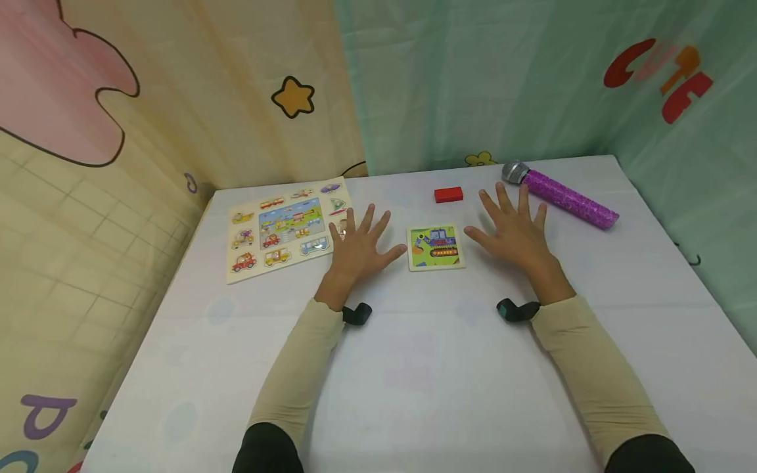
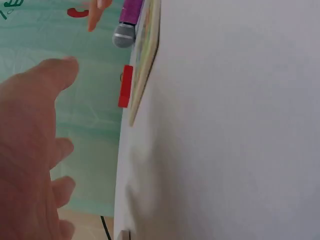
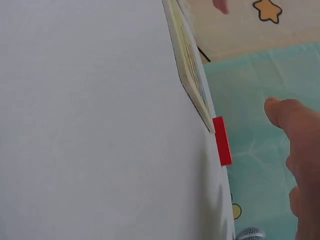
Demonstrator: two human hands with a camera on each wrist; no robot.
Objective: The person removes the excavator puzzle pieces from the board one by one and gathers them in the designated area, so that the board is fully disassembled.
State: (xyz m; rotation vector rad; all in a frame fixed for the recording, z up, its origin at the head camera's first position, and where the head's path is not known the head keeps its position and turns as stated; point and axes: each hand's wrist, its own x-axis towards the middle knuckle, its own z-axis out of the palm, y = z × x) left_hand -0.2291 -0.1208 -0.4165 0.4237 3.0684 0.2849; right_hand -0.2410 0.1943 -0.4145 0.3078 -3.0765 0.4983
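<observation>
My left hand (image 1: 357, 253) is spread wide above the table, fingers apart, with nothing in it. It partly covers the right side of a large vehicle puzzle board (image 1: 290, 230). Between the hands lies a small square puzzle (image 1: 436, 247) with an excavator picture. My right hand (image 1: 513, 230), likewise spread and holding nothing, hovers to the right of that small puzzle. Just beyond its fingertips lies a purple glittery microphone (image 1: 570, 199) with a silver head. A red block (image 1: 448, 194) sits behind the small puzzle. Both wrist views show the hands raised off the tabletop.
The white-covered table (image 1: 414, 381) reaches back to a printed curtain (image 1: 426, 79) that hangs along its rear edge and both sides. Each wrist wears a small black camera mount; the left mount (image 1: 357, 314) and right mount (image 1: 517, 310) face inward.
</observation>
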